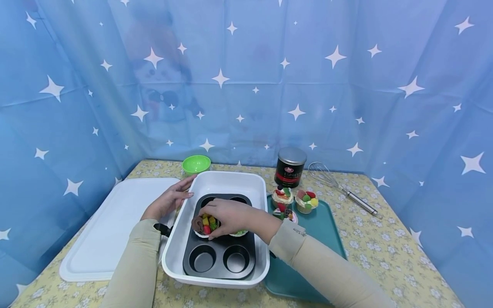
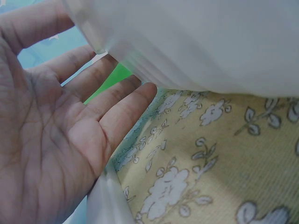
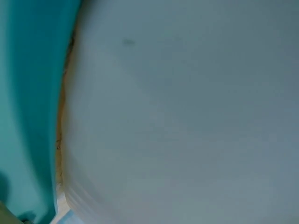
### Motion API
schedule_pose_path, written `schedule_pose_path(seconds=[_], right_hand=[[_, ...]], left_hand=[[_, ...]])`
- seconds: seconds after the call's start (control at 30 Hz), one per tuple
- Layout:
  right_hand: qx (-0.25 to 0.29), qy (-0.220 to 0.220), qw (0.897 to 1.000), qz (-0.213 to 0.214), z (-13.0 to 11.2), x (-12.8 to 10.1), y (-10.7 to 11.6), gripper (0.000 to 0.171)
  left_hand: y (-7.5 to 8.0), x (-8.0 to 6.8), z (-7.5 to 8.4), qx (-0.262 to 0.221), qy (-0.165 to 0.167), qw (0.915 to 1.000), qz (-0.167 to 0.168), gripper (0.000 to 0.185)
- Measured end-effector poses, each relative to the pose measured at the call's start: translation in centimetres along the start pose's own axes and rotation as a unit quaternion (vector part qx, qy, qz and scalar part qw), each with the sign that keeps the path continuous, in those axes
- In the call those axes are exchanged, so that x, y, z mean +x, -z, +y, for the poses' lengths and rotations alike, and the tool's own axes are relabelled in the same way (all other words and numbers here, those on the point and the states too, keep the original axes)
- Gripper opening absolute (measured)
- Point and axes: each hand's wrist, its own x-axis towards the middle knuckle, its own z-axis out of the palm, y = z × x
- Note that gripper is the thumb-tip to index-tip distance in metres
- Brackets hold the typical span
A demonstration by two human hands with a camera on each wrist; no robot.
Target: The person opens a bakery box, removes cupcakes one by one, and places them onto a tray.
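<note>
A white rectangular tub [image 1: 227,281] holds a black muffin pan [image 1: 218,250]. My right hand [image 1: 230,215] grips a cupcake [image 1: 206,225] with a brown swirl, yellow cubes and a red berry, at a left-hand cup of the pan; whether it touches the cup's bottom is hidden. Partly covered by that hand is another cupcake [image 1: 239,233] in the cup to its right. Against the tub's left wall rests my left hand [image 1: 169,198]; the left wrist view shows its fingers [image 2: 126,109] fairly straight. In the right wrist view the tub's outer wall [image 3: 177,116] hides the hand.
On the right, a teal tray [image 1: 325,239] carries several cupcakes [image 1: 306,202]. Behind it stand an espresso tin [image 1: 290,167] and a whisk [image 1: 343,190]. A white lid [image 1: 111,226] lies at left, a green bowl [image 1: 196,164] at the back. The tub has a black side handle [image 1: 163,229].
</note>
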Motion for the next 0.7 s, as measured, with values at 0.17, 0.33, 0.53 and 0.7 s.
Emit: schedule_pose_path(seconds=[0.17,0.33,0.53,0.7], right_hand=[[0.009,-0.012,1.000,-0.009,-0.1,-0.1,0.1,0.070],[0.006,-0.014,1.000,-0.010,-0.1,-0.2,0.2,0.071],[-0.021,-0.003,1.000,0.011,-0.1,-0.3,0.4,0.073],[-0.030,0.003,0.999,0.034,-0.3,-0.6,1.3,0.074]], left_hand=[[0.0,0.0,0.1,0.002,0.001,1.0000,-0.005,0.077],[0.0,0.0,0.1,0.008,-0.001,0.9999,-0.008,0.075],[0.1,0.0,0.0,0.007,-0.006,0.9999,-0.013,0.076],[0.1,0.0,0.0,-0.004,-0.012,0.9998,-0.017,0.078]])
